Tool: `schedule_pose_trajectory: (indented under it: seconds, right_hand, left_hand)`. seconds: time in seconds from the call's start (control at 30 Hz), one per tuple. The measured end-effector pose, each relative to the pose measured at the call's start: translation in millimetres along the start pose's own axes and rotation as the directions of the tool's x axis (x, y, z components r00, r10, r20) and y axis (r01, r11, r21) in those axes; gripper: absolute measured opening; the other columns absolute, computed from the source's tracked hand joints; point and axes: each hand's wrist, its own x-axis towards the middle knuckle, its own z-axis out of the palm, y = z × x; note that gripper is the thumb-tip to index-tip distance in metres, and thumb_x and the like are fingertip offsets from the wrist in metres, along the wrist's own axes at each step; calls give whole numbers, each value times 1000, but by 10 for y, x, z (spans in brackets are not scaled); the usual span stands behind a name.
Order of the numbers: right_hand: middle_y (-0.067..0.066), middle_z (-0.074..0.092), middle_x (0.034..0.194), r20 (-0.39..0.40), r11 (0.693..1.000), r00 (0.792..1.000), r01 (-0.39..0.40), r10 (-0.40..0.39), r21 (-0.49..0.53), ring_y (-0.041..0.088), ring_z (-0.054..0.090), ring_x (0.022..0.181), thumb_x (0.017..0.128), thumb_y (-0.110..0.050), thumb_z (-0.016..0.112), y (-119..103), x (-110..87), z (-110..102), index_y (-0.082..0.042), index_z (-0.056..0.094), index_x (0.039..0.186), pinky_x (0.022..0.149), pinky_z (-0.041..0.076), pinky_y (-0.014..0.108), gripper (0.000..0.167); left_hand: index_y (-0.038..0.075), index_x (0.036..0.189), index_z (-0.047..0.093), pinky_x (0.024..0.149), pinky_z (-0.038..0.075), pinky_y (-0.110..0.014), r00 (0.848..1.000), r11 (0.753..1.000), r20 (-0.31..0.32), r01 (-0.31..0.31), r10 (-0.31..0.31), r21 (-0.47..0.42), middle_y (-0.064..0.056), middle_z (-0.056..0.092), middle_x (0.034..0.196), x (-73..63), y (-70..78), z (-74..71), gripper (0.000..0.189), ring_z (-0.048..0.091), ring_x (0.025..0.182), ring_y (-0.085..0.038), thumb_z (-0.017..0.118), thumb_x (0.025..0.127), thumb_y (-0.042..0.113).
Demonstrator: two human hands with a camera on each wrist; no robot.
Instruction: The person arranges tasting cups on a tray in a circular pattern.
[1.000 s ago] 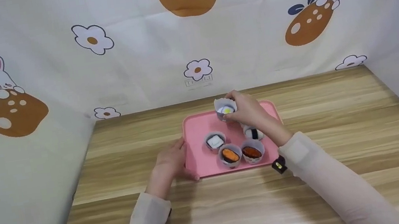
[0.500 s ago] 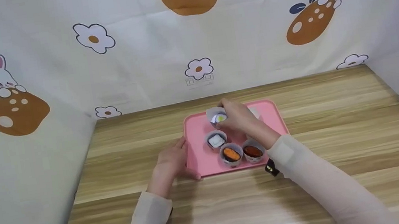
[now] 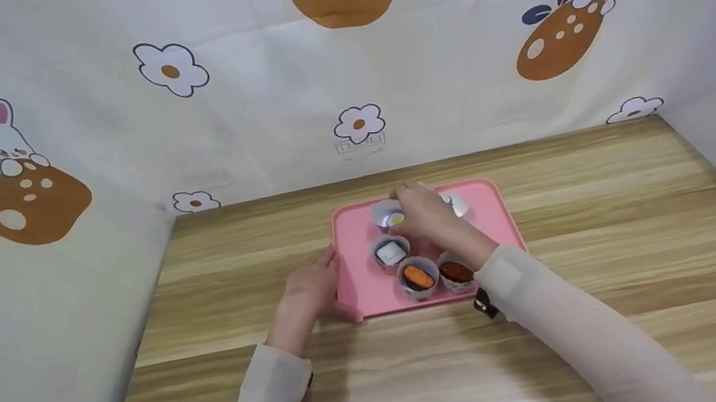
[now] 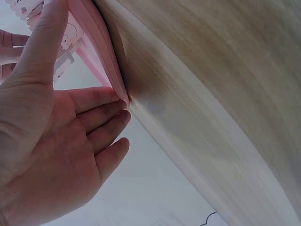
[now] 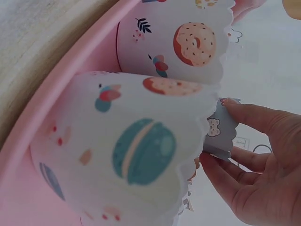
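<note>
On the table lies a pink tray [image 3: 358, 289] bearing several paper baking cups. My right hand [image 3: 428, 217], over the tray's back left, pinches a grey cup [image 5: 221, 129] between thumb and fingers. Inside that cup is a small white piece with a yellow centre [image 3: 395, 219]. Nearer stand cups with a white block [image 3: 390, 253], an orange-topped piece [image 3: 418, 277] and a red-brown piece [image 3: 457, 273], looking like sushi. My left hand [image 3: 309, 286] rests at the tray's left side, thumb and loosely straight fingers spread along its edge.
Behind my right hand, another pale cup [image 3: 458, 204] is partly hidden. Macaron and donut prints cover a near cup [image 5: 136, 146] in the right wrist view. A patterned cloth [image 3: 260, 116] hangs behind the wooden table [image 3: 600, 207].
My right hand has moved the grey cup left and slightly nearer, down toward the tray's back left. My left hand stays at the tray's edge.
</note>
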Motion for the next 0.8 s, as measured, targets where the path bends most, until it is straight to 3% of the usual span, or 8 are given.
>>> schedule_pose_trajectory:
  seconds: [0.27,0.43,0.6,0.8]
  right_hand:
    - [19,59,130,-9,992,999,47,-49,-118,32,59,115,84,-21,77,52,-14,-21,0,62,130,97,55,45,52]
    - [15,65,117,25,998,999,31,-30,-51,28,61,102,88,-22,74,58,-56,-128,-1,62,130,89,55,43,48]
    - [16,65,127,42,1000,999,8,-9,23,31,61,115,91,-27,71,125,-116,-317,-4,60,133,99,54,46,49]
    - [21,59,137,-9,999,999,39,-39,35,38,56,128,92,-31,71,356,-212,-560,-2,56,138,105,51,52,56]
  left_hand:
    - [1,157,26,123,33,-45,1000,1000,-19,0,0,-25,-14,23,166,-13,10,-16,120,27,152,-34,85,69,57]
    - [3,158,24,125,30,-45,1000,998,-14,9,-9,-56,-12,21,167,-22,-6,-15,120,24,153,-33,85,69,56]
    - [5,159,22,127,24,-46,1000,992,-3,21,-21,-126,-12,19,168,-31,-65,-5,120,21,154,-33,85,70,55]
    - [8,158,24,127,24,-48,1000,984,-6,9,-10,-180,-10,20,168,-30,-199,-24,111,21,154,-32,81,76,55]
